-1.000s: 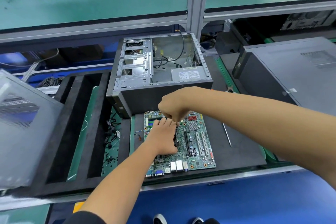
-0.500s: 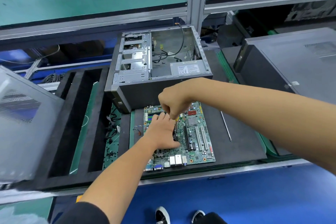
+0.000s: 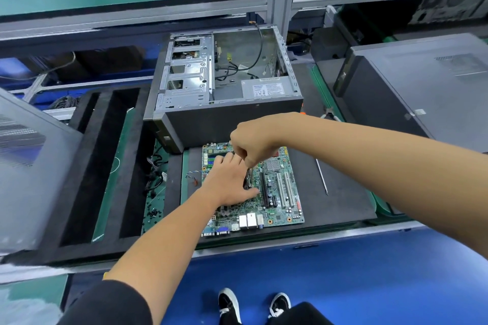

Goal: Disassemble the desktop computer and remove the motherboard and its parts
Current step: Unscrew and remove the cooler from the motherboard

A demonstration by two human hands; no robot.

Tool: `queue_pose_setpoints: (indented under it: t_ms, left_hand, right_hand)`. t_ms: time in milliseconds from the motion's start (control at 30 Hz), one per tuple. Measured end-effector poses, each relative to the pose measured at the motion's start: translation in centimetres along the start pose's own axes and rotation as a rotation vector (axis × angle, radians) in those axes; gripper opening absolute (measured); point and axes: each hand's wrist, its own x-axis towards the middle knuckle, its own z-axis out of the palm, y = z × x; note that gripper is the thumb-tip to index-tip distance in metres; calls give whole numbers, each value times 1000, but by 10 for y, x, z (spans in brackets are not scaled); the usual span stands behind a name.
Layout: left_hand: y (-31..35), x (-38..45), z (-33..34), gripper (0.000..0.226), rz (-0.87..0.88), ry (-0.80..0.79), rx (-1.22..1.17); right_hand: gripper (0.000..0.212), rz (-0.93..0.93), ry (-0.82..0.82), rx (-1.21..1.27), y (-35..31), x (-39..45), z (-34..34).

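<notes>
We see the motherboard (image 3: 277, 192) lying flat on the dark mat (image 3: 340, 192) at the centre of the frame, just below the opened computer case (image 3: 224, 82). Our left hand (image 3: 227, 182) rests on the board with fingers straight, pressing it down. Our right hand (image 3: 250, 145) hovers above it, fingers curled into a pinch; what it grips we cannot tell. A thin metal rod (image 3: 321, 177) lies on the mat to the right.
</notes>
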Motion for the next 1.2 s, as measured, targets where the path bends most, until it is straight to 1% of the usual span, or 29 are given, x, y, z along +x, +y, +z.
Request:
queue_pose_setpoints:
  t_ms: [67, 267, 433, 633, 800, 933, 1200]
  left_hand:
    - [0, -1, -1, 72, 0, 5, 3]
    - [0, -1, -1, 64, -9, -3, 18]
    - [1, -2, -2, 66, -4, 32, 25]
    - [0, -1, 0, 66, -5, 13, 10]
    - [1, -2, -1, 66, -8, 21, 30]
    - [0, -2, -2, 62, 9, 43, 29]
    - [1, -2, -2, 60, -6, 19, 2]
  right_hand:
    - [27, 7, 6, 11, 1, -1, -1]
    - [25, 21, -12, 50, 1, 3, 6]
    - [25, 37, -6, 100, 5, 1, 0]
    - [23, 47, -48, 74, 2, 3, 7]
    - [28, 54, -30, 93, 5, 2, 2]
    - [24, 59, -22, 125, 6, 1, -3]
    - [24, 76, -34, 156, 0, -2, -3]
